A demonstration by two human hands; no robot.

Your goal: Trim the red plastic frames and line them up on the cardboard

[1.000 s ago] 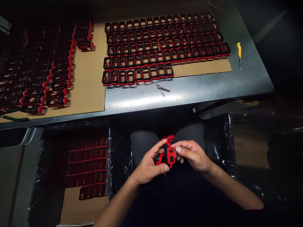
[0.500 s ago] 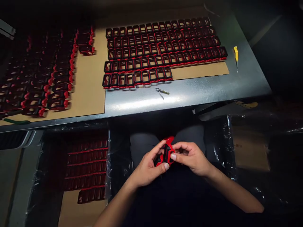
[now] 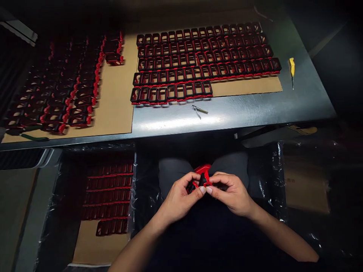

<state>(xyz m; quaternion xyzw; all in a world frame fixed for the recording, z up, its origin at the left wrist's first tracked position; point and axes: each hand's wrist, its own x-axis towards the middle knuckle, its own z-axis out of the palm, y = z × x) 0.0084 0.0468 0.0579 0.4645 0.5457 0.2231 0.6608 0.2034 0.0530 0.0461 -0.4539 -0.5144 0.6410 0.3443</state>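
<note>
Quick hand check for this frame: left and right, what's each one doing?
Left hand: closed, holding a red-and-black part between thumb and fingers.
Right hand: closed, grip on the same part's other side.

No text, brand or number can be read. A short line of dark print (image 3: 289, 180) stands on the brown cardboard (image 3: 307, 198) at the right, below the tabletop (image 3: 241, 109); it is too small and dim to make out, and its script cannot be told. On the black plastic (image 3: 279, 185) just left of that cardboard sits a small pale mark (image 3: 274, 154), either print or glare; which one is unclear.
</note>
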